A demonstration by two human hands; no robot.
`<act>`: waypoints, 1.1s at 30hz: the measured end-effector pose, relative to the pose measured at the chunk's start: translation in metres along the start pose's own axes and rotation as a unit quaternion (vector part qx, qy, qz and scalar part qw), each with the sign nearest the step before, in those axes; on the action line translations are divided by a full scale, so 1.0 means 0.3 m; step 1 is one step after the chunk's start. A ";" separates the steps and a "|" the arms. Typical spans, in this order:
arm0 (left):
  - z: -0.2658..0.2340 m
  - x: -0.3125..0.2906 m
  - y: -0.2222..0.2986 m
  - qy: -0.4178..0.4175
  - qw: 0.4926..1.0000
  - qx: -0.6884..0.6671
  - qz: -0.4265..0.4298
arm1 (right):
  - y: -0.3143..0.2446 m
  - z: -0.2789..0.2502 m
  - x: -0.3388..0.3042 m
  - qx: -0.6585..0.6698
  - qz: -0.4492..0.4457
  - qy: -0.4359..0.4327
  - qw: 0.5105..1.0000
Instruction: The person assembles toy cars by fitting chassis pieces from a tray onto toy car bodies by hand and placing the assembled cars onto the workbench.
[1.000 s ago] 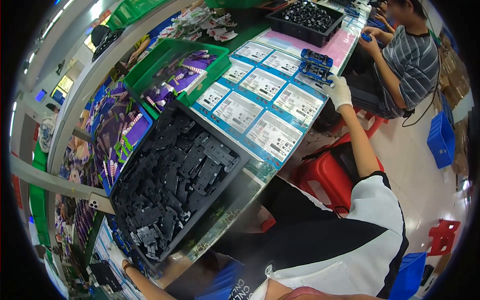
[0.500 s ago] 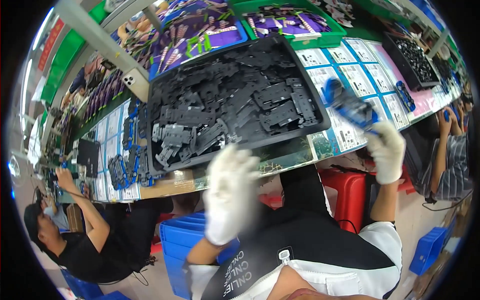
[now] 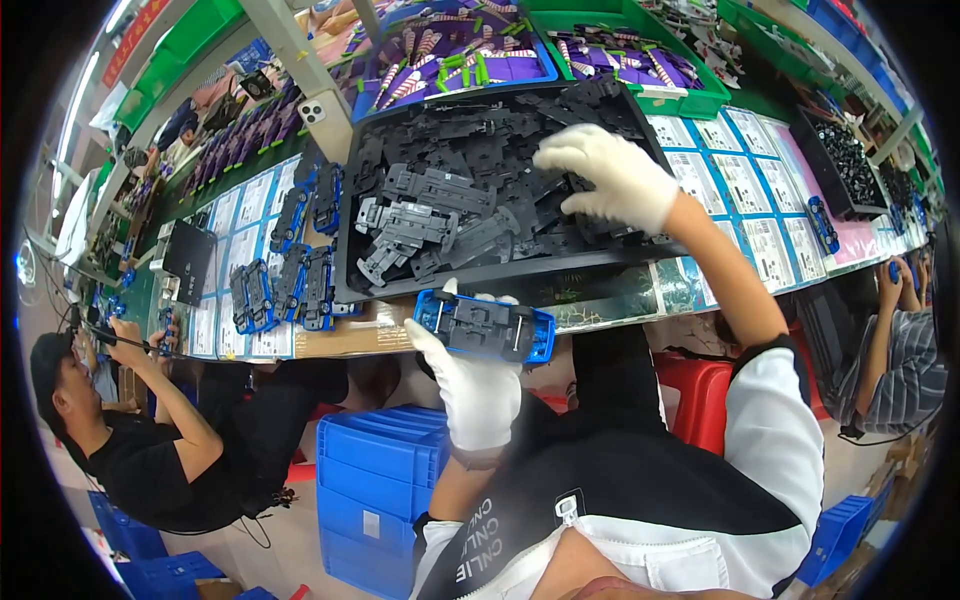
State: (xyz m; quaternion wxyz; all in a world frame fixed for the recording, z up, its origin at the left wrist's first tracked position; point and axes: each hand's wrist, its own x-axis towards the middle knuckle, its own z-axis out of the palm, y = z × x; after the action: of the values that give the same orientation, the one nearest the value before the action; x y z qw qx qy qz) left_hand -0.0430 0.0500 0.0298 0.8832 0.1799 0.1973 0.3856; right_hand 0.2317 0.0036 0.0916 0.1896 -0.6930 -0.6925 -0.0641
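In my gloved left hand (image 3: 472, 395) lies a blue toy car (image 3: 484, 328), its black underside facing up, held just in front of the table's near edge. The fingers are wrapped round its ends and partly hidden behind it. My gloved right hand (image 3: 610, 178) hovers over the right part of a black tray (image 3: 520, 268) heaped with black plastic car chassis plates (image 3: 432, 190). Its fingers are apart and curved, with nothing seen between them. Whether the fingertips touch the plates, I cannot tell.
Several blue toy cars (image 3: 303, 285) stand together left of the tray. Behind it are a blue bin (image 3: 548, 62) and a green bin (image 3: 690, 98) of purple parts. A phone (image 3: 313, 110) leans on a post. Another person (image 3: 120, 430) works at left, another at right.
The blue car has passed from my right hand to my left and now lies underside up. My right hand has moved left over the tray.
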 end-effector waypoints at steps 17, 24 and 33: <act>0.034 -0.012 0.008 0.022 0.991 -0.033 -0.127 | 0.037 -0.017 0.032 -0.154 0.025 -0.056 0.986; 0.021 -0.001 0.005 0.000 0.992 -0.048 -0.119 | 0.026 -0.150 -0.064 -0.161 0.095 -0.007 0.982; 0.029 -0.003 -0.008 0.002 0.982 -0.106 -0.158 | 0.054 -0.134 -0.095 -0.105 0.063 -0.004 0.992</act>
State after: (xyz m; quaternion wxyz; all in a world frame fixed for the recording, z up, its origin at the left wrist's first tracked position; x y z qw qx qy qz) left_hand -0.0380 0.0463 0.0364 0.9465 0.0511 0.1836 0.2604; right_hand 0.2536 -0.0368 0.1156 0.1168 -0.7515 -0.6377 -0.1222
